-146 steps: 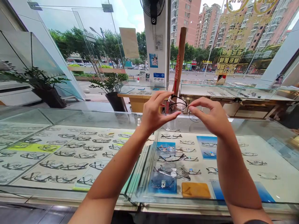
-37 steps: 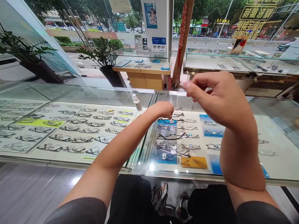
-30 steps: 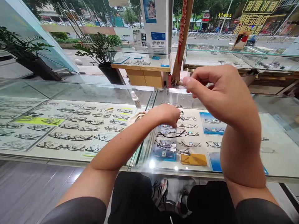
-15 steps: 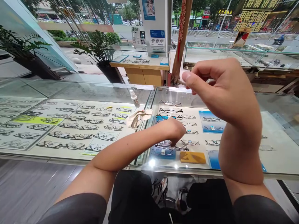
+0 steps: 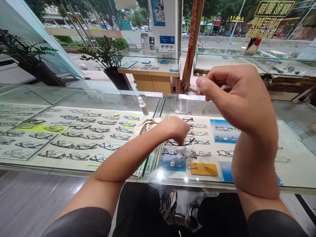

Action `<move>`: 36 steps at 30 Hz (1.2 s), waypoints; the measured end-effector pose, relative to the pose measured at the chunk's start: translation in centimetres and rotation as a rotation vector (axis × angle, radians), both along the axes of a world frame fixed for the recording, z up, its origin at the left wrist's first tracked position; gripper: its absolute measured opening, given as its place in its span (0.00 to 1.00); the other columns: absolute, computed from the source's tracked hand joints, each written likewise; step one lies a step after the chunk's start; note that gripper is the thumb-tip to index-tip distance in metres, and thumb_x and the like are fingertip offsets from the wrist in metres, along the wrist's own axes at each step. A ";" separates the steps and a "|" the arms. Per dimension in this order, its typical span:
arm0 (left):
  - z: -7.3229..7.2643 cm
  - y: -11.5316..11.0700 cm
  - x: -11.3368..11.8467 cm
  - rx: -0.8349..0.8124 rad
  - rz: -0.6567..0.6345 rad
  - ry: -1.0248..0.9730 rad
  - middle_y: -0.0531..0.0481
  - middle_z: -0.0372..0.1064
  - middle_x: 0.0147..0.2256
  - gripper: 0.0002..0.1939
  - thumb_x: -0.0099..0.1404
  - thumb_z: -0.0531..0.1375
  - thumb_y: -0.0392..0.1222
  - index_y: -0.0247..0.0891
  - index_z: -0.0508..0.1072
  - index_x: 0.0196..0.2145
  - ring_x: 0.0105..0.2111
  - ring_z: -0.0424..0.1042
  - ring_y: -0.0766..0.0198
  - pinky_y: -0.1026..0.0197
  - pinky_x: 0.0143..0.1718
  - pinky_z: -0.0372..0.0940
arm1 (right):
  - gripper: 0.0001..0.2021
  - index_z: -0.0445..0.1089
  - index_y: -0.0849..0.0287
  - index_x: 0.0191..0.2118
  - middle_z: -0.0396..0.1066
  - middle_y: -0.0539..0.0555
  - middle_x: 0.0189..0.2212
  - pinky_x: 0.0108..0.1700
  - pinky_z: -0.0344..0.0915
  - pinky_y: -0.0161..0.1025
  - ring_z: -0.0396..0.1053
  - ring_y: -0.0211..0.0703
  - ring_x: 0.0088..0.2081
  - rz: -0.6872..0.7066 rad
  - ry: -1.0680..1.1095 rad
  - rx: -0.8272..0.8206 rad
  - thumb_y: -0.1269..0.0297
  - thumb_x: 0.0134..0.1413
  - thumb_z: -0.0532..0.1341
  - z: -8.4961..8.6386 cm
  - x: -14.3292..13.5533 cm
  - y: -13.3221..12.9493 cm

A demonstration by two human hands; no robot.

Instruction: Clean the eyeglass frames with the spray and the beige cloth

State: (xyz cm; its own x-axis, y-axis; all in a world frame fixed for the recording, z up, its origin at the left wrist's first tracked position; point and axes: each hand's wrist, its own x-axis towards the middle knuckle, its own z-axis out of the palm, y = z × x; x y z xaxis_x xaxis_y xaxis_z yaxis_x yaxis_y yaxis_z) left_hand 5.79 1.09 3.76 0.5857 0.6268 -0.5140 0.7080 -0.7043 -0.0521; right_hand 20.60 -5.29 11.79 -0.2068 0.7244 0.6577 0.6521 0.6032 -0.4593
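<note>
"Black-rimmed glasses (image 5: 190, 143) lie right below the left hand (image 5: 181, 129), among other frames on the desk (image 5: 222, 188). Touching?"

"I can't tell from my feed. The fingers curl downward, tips hidden, so neither the opening of that grip nor any hold on something shows."

"Right grip?"

"Right hand (image 5: 243, 93) hangs higher, thumb drawn in near the bent fingers. I can't judge what lies between them."

"Risks?"

"Crowding, I'd say: a fingertip could hook a neighbouring temple and drag that pair, or smear a lens. A low left forearm might rumple the pale cloth (image 5: 141, 127); a wider sweep could topple the spray bottle (image 5: 143, 107)."

"Any writing?"

"I can't read the bottle's label. Gold characters (image 5: 274, 9) on the window look reversed to me. The blue-headed poster (image 5: 167, 40) and the signs across the road (image 5: 235, 18) are too small. One striped shoe (image 5: 170, 204) shows no readable brand."
</note>
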 end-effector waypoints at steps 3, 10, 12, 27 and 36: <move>0.7 2.6 -1.8 0.156 0.097 -0.144 0.42 0.82 0.37 0.10 0.61 0.67 0.39 0.41 0.87 0.39 0.38 0.80 0.50 0.53 0.42 0.69 | 0.18 0.68 0.57 0.24 0.62 0.48 0.22 0.32 0.53 0.42 0.57 0.37 0.26 -0.011 0.025 0.030 0.66 0.70 0.63 0.0 0.2 0.0; -3.7 8.7 -2.1 0.294 0.135 -0.282 0.40 0.83 0.44 0.12 0.66 0.66 0.45 0.43 0.86 0.44 0.45 0.80 0.48 0.54 0.45 0.70 | 0.19 0.68 0.56 0.25 0.63 0.48 0.21 0.32 0.55 0.41 0.59 0.38 0.26 -0.006 0.044 0.035 0.58 0.69 0.64 -0.3 0.1 0.1; -4.7 9.4 -2.0 0.277 0.124 -0.281 0.40 0.83 0.45 0.13 0.65 0.67 0.47 0.44 0.87 0.45 0.46 0.80 0.48 0.55 0.46 0.70 | 0.20 0.69 0.56 0.25 0.64 0.48 0.22 0.32 0.56 0.41 0.60 0.39 0.27 -0.012 0.053 0.028 0.55 0.70 0.64 -0.4 0.1 0.2; -2.2 9.6 -4.4 0.317 0.162 -0.488 0.46 0.81 0.35 0.09 0.62 0.65 0.44 0.43 0.85 0.36 0.35 0.76 0.55 0.58 0.35 0.62 | 0.21 0.69 0.57 0.25 0.65 0.48 0.22 0.31 0.52 0.40 0.59 0.38 0.26 -0.034 0.069 -0.055 0.53 0.69 0.62 -0.8 -0.1 0.8; 5.5 4.4 -7.4 0.001 0.230 -1.656 0.50 0.73 0.32 0.13 0.64 0.69 0.51 0.38 0.78 0.33 0.31 0.68 0.66 0.60 0.37 0.62 | 0.07 0.72 0.54 0.39 0.75 0.50 0.36 0.42 0.67 0.42 0.71 0.41 0.37 0.158 0.531 -0.079 0.58 0.61 0.68 -1.9 -0.7 3.0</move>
